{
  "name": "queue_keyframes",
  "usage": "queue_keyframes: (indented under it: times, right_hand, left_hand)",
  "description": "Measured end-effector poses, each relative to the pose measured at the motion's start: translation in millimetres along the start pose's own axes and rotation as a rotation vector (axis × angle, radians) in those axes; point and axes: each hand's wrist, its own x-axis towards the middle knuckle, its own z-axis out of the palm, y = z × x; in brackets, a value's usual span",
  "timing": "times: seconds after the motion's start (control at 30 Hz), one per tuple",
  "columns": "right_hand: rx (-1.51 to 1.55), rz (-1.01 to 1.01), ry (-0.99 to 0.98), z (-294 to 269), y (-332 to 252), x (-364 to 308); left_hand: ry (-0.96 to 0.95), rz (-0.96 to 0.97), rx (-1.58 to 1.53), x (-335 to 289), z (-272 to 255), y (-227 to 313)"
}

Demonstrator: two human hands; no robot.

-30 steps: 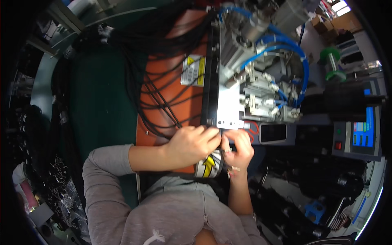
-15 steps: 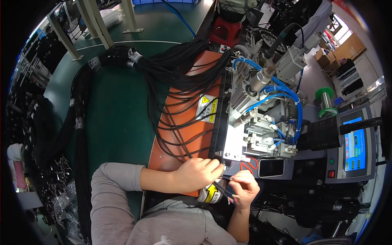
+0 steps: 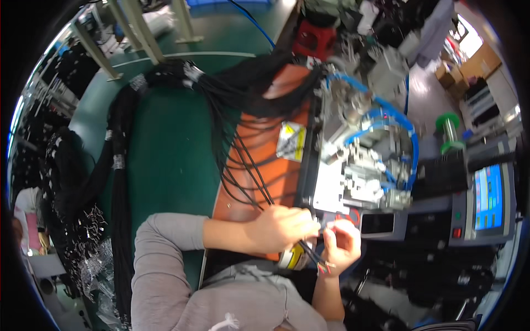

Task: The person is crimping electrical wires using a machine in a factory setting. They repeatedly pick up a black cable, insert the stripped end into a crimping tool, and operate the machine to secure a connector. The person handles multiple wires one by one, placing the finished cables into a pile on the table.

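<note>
My left hand (image 3: 286,227) is closed around a few black cables (image 3: 255,185) at the front edge of the machine. Below it the cables' cut ends (image 3: 324,267) come out, showing thin coloured wires beside my right palm. My right hand (image 3: 342,245) is bent close by, thumb and index finger pinched together near the left fingertips. What lies between those fingers is small and blurred. More black cables run across the orange board (image 3: 232,212) toward a slotted dark rail (image 3: 307,165) on the machine.
The metal machine (image 3: 364,160) with blue air hoses stands right of the board. A phone (image 3: 378,223) lies before it; a control screen (image 3: 488,196) and green wire spool (image 3: 450,132) are farther right. A thick black cable bundle (image 3: 118,143) bends over the green table (image 3: 171,154).
The whole view has shifted and blurred somewhat. My hands stay close together; the right fingertips have drawn nearer to the left ones. My left hand still holds the cables.
</note>
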Motion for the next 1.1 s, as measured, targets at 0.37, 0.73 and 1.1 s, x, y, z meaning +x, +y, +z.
queue_keyframes:
  times: [0.37, 0.73, 1.1]
  right_hand:
    - [-0.069, 0.163, -0.066, 2, -9, 13]
    - [-0.525, 0.271, -0.382, -13, -24, 27]
    - [-0.783, -0.01, -0.333, -11, 9, 18]
  left_hand:
    - [0.025, -0.072, -0.052, 7, 2, 2]
    - [-0.142, 0.047, 0.21, 5, -2, -3]
    - [-0.258, 0.06, 0.402, -6, 12, 0]
